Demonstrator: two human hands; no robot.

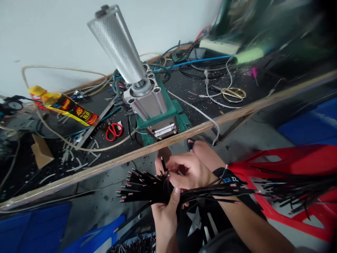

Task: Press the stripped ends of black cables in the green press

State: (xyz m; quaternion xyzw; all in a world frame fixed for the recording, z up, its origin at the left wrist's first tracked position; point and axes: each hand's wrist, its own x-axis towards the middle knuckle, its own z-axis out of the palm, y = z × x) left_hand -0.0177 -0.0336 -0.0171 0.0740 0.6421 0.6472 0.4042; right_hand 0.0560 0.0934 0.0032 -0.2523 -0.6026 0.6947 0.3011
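Note:
A thick bundle of black cables (147, 186) is gripped in my left hand (167, 214), its thumb pressed across the bundle. The cut ends fan out to the left and show small red, white and green wire tips. Above that, my right hand (188, 170) is closed, thumb and fingers pinching a single black cable (163, 164) whose tip sticks up. More black cables run rightward under my right wrist. Just beyond my hands, at the bench edge, stands a press-like machine (150, 102) with a silver cylinder on a green base.
On the bench (131, 151) lie red-handled scissors (114, 131), gold-handled scissors (234, 95), a yellow bottle (65, 105), hoses and sleeve scraps. A red plastic stool (289, 161) at right carries more black cables (289, 191). Blue plastic (37, 228) shows at lower left.

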